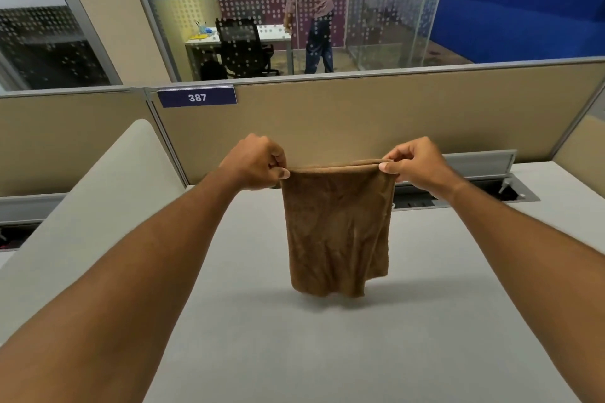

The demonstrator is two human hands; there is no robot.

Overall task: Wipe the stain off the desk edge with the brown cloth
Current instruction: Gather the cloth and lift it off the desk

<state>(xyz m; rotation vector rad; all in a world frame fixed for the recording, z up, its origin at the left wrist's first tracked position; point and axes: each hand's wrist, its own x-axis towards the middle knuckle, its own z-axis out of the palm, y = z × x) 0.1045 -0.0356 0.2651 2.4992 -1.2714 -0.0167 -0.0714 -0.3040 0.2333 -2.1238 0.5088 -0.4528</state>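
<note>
The brown cloth [337, 229] hangs folded in the air above the grey desk [327, 353], its lower hem just off the surface. My left hand [253, 162] pinches its top left corner. My right hand [415, 163] pinches the top right corner. The top edge is stretched level between both hands. No stain shows on the visible desk surface, and the desk's near edge is out of view.
A tan partition [360, 118] with a blue "387" label [197, 97] stands behind the desk. An open cable tray [465, 195] runs along the desk's back right. A low grey divider [82, 206] bounds the left side. Beyond the glass a person stands by a desk and chair.
</note>
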